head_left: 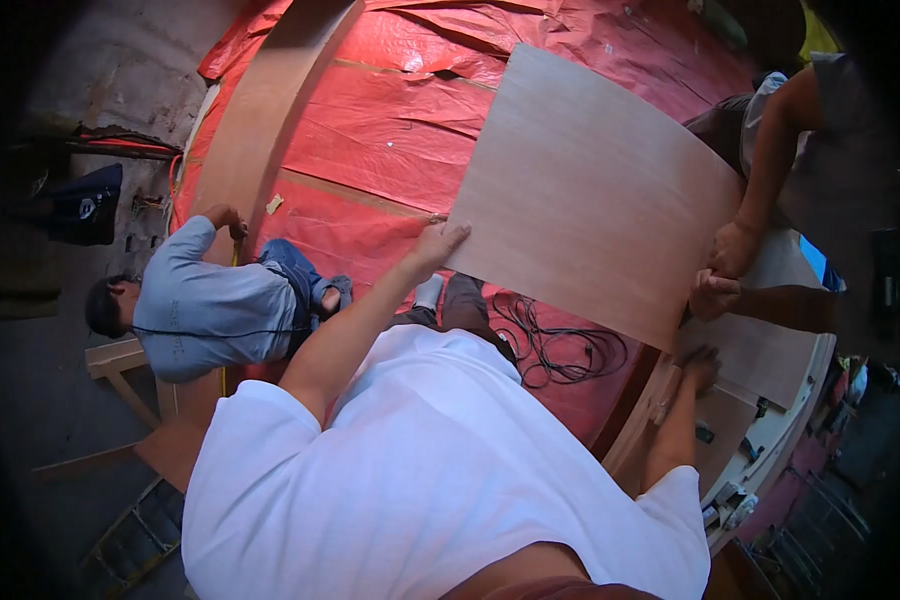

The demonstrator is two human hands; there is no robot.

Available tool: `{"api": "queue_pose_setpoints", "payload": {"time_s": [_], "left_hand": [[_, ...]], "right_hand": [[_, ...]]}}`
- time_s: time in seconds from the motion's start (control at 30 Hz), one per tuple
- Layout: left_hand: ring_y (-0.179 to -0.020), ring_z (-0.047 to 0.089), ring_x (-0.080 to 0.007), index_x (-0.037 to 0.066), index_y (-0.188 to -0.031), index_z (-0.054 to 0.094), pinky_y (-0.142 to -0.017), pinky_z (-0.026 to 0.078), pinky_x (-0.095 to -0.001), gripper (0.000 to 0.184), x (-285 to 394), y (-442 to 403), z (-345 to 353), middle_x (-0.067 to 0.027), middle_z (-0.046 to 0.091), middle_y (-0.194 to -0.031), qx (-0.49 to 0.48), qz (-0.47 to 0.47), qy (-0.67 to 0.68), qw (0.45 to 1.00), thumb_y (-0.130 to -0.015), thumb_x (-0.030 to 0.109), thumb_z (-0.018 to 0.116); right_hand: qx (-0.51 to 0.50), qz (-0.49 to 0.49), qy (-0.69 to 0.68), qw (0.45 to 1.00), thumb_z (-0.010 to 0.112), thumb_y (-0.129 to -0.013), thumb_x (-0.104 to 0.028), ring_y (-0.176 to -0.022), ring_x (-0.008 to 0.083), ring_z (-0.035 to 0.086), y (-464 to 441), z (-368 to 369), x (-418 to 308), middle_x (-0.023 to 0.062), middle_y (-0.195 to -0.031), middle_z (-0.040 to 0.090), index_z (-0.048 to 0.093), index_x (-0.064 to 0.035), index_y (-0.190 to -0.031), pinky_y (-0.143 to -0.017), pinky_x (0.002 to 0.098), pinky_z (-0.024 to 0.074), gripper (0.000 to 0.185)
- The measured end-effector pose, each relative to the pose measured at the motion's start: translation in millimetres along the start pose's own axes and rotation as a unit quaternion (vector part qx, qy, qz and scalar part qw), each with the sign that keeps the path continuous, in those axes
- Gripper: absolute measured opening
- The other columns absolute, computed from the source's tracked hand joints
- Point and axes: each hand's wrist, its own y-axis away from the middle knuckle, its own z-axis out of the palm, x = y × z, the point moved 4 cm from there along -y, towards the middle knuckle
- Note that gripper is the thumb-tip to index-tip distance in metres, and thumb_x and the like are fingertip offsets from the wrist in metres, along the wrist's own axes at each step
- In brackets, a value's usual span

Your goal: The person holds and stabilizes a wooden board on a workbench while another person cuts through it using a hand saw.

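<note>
Left hand point(442, 245) gripping plywood sheet point(590, 190) by one corner, fingers nearly closed.
Right hand point(703, 370) resting near another corner; I'm not managing to tell its grip.

Left hand point(440, 246) forward — right hand point(702, 370) nearer.

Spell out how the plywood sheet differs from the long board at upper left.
Shape: the plywood sheet is broad, while the long board is a narrow strip.
Colour: the plywood sheet looks paler, the long board a warmer orange-brown.
Handling: the left hand holds the plywood sheet's edge; a co-worker's hand is at the long board.
Shared: both show smooth, wood-toned faces.
</note>
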Motion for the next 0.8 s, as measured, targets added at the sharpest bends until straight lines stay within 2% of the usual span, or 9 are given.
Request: {"api": "queue_pose_setpoints", "payload": {"time_s": [0.17, 0.3, 0.4, 0.6, 0.63, 0.67, 0.73, 0.77, 0.8], "left_hand": [[-0.082, 0.061, -0.0132, -0.001, -0.107, 0.058, -0.072, 0.049, -0.0283, 0.04, 3, 1, -1, -0.0066, 0.064, -0.094, 0.012, -0.003, 0.018, 1.0, -0.089, 0.035, 0.057], [-0.082, 0.061, -0.0128, -0.001, -0.108, 0.058, -0.073, 0.049, -0.0283, 0.039, 4, 4, 2, -0.0067, 0.064, -0.095, 0.018, -0.011, 0.015, 1.0, -0.09, 0.033, 0.057], [-0.082, 0.061, -0.0127, -0.001, -0.108, 0.059, -0.073, 0.049, -0.0284, 0.038, 11, 4, 3, -0.0068, 0.064, -0.095, 0.017, 0.015, -0.084, 0.996, -0.09, 0.032, 0.057], [-0.077, 0.058, -0.0128, -0.002, -0.106, 0.058, -0.069, 0.048, -0.0289, 0.034, -17, -6, -7, -0.0045, 0.063, -0.088, 0.021, 0.022, 0.012, 0.999, -0.089, 0.027, 0.056], [-0.075, 0.057, -0.0131, -0.001, -0.104, 0.059, -0.067, 0.048, -0.0293, 0.031, -17, -9, -14, -0.0041, 0.062, -0.087, 0.037, 0.048, -0.161, 0.985, -0.089, 0.026, 0.054], [-0.074, 0.056, -0.0134, -0.001, -0.102, 0.059, -0.066, 0.047, -0.0297, 0.029, -14, -12, -18, -0.0037, 0.061, -0.085, 0.043, 0.084, -0.329, 0.94, -0.088, 0.024, 0.053], [-0.076, 0.056, -0.0134, 0.002, -0.1, 0.06, -0.067, 0.047, -0.0313, 0.027, -9, 0, -6, -0.0052, 0.06, -0.088, 0.004, 0.092, -0.089, 0.992, -0.09, 0.025, 0.05], [-0.077, 0.056, -0.0135, 0.0, -0.102, 0.059, -0.067, 0.047, -0.0313, 0.03, -28, -20, -23, -0.006, 0.06, -0.089, -0.003, 0.114, -0.225, 0.968, -0.09, 0.026, 0.051], [-0.08, 0.058, -0.0149, -0.001, -0.102, 0.059, -0.068, 0.048, -0.032, 0.032, -11, -4, -7, -0.0073, 0.06, -0.089, 0.038, 0.017, -0.093, 0.995, -0.09, 0.027, 0.051]], "right_hand": [[0.028, -0.019, -0.013, 0.999, 0.029, -0.091, -0.051, -0.109, 0.0425, 0.05, -13, 18, 7, 0.0196, -0.126, 0.047, 0.046, -0.0185, -0.13, -0.091, 0.0543, 0.0373, 0.053], [0.025, 0.004, -0.022, 0.999, 0.03, -0.091, -0.05, -0.108, 0.0421, 0.05, 2, -3, -5, 0.0213, -0.122, 0.05, 0.047, -0.0159, -0.129, -0.09, 0.0516, 0.04, 0.054], [-0.005, 0.012, -0.04, 0.999, 0.029, -0.091, -0.051, -0.111, 0.0403, 0.048, -2, 1, -3, 0.0201, -0.123, 0.049, 0.046, -0.0156, -0.13, -0.091, 0.0505, 0.0391, 0.055], [-0.017, 0.015, -0.047, 0.999, 0.03, -0.091, -0.053, -0.119, 0.0369, 0.042, -4, 6, 3, 0.0171, -0.131, 0.044, 0.04, -0.0168, -0.134, -0.097, 0.0487, 0.0334, 0.057], [-0.02, 0.017, -0.049, 0.998, 0.03, -0.09, -0.053, -0.121, 0.0363, 0.04, -3, 8, 3, 0.0166, -0.132, 0.043, 0.039, -0.017, -0.135, -0.098, 0.0484, 0.0324, 0.058], [-0.022, 0.021, -0.045, 0.999, 0.03, -0.09, -0.053, -0.122, 0.0357, 0.039, -1, 7, 2, 0.0161, -0.133, 0.042, 0.038, -0.0172, -0.135, -0.099, 0.0481, 0.0315, 0.058], [-0.024, 0.044, -0.036, 0.998, 0.03, -0.09, -0.054, -0.125, 0.0346, 0.037, 11, -5, 2, 0.0151, -0.136, 0.04, 0.037, -0.0175, -0.137, -0.101, 0.0475, 0.0296, 0.059], [-0.03, 0.058, -0.028, 0.997, 0.03, -0.09, -0.054, -0.126, 0.034, 0.036, 18, -12, -4, 0.0146, -0.137, 0.039, 0.036, -0.0177, -0.137, -0.102, 0.0472, 0.0286, 0.06], [-0.037, 0.073, -0.02, 0.996, 0.03, -0.09, -0.054, -0.127, 0.0335, 0.035, 24, -22, -8, 0.0141, -0.138, 0.038, 0.035, -0.0179, -0.138, -0.103, 0.0469, 0.0277, 0.06]]}}
